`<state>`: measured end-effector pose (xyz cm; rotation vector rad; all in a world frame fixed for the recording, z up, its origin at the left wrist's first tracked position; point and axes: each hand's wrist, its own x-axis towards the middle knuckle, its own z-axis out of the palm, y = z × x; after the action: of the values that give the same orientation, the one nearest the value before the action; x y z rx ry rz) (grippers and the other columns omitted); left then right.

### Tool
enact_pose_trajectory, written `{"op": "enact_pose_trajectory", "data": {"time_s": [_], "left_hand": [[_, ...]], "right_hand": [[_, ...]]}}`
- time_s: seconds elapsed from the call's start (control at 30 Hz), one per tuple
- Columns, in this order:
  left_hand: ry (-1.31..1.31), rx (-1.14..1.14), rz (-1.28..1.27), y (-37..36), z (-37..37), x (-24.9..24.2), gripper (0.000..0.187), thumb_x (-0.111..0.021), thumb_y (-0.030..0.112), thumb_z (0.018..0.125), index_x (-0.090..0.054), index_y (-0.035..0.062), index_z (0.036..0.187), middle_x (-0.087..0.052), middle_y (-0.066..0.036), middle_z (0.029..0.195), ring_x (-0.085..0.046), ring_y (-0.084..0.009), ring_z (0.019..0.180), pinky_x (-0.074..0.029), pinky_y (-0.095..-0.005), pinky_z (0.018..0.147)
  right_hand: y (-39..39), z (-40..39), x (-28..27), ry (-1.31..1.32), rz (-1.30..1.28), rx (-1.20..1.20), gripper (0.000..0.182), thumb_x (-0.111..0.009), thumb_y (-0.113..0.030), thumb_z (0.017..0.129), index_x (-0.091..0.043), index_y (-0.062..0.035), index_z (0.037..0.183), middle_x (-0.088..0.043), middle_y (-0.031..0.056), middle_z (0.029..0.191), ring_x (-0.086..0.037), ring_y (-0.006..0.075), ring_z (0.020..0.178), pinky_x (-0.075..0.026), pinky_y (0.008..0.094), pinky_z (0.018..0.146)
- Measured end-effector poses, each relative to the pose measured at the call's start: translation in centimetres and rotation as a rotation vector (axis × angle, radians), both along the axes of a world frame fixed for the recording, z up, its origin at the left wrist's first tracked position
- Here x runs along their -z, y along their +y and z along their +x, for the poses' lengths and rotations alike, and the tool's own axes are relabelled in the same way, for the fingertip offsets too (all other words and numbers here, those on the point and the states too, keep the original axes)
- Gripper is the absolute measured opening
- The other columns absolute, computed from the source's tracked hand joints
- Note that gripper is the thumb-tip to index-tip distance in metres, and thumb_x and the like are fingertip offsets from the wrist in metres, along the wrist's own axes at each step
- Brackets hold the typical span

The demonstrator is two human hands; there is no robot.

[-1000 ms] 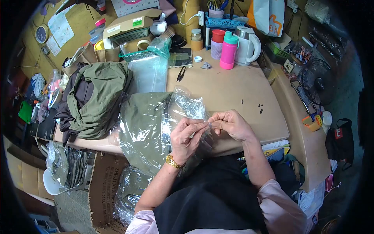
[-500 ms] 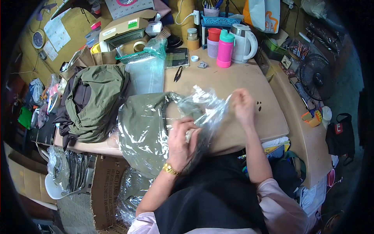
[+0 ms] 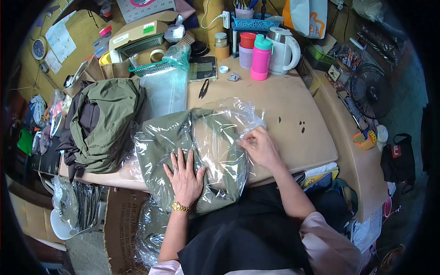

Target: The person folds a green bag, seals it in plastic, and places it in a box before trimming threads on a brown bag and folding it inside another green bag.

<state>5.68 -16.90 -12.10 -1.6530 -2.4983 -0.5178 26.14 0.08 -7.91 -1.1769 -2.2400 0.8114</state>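
Observation:
In front of me at the table's edge lies a folded olive-green garment (image 3: 158, 137) inside a clear plastic bag (image 3: 231, 107). My left hand (image 3: 185, 183) rests flat on the bag with its fingers spread, a gold watch on the wrist. At the bag's right side, my right hand (image 3: 262, 149) pinches the loose plastic near its crumpled end. A tan patch shows through the film in the middle of the garment. Left of the bag is a heap of olive and dark cloth (image 3: 110, 121). Black thread snips (image 3: 204, 89) lie beyond the bag.
A pink bottle (image 3: 259, 59), a white kettle (image 3: 283, 52) and a jar (image 3: 221, 43) stand at the back. Flat clear plastic bags (image 3: 167, 94) lie beside the cloth heap. Below the table are a cardboard box (image 3: 121, 229) and a chair with bagged items. A fan (image 3: 370, 89) stands at right.
My left hand has flattened onto the bag. My right hand has come down and left, still at the plastic. The bag's loose end now lies lower and flatter.

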Motion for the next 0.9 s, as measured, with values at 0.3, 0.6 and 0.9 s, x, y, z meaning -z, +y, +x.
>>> {"op": "enact_pose_trajectory", "data": {"time_s": [0.3,0.6,0.9], "left_hand": [[0.004,-0.023,-0.028,0.0,0.1,-0.1,0.064,-0.053,0.046,0.093,-0.04,0.0146,0.147,-0.028,-0.017,0.157,-0.021,-0.0389,0.146,-0.008,-0.0606,0.116],[-0.006,-0.03,-0.009,-0.1,0.2,-0.4,0.062,-0.054,0.044,0.093,-0.042,0.0134,0.146,-0.03,-0.018,0.156,-0.023,-0.0384,0.145,-0.009,-0.0599,0.116],[0.01,-0.05,-0.044,0.1,0.1,-0.1,0.063,-0.051,0.048,0.094,-0.041,0.0146,0.147,-0.028,-0.017,0.157,-0.021,-0.0385,0.146,-0.009,-0.06,0.116]], "right_hand": [[0.0,-2.3,3.5,-0.151,0.387,0.003,0.053,-0.067,-0.043,0.088,-0.053,0.0008,0.114,-0.062,0.0222,0.113,-0.062,0.0401,0.101,-0.046,0.0499,0.089],[-1.7,-0.5,0.2,0.043,0.007,-0.086,0.074,-0.076,-0.025,0.083,-0.038,-0.0124,0.144,-0.062,0.0179,0.116,-0.063,0.0341,0.106,-0.049,0.0425,0.09],[9.7,9.7,-4.4,0.283,0.411,0.391,0.027,-0.073,-0.015,0.081,-0.063,-0.0013,0.103,-0.068,0.0105,0.086,-0.066,0.0211,0.081,-0.052,0.0344,0.074]]}}
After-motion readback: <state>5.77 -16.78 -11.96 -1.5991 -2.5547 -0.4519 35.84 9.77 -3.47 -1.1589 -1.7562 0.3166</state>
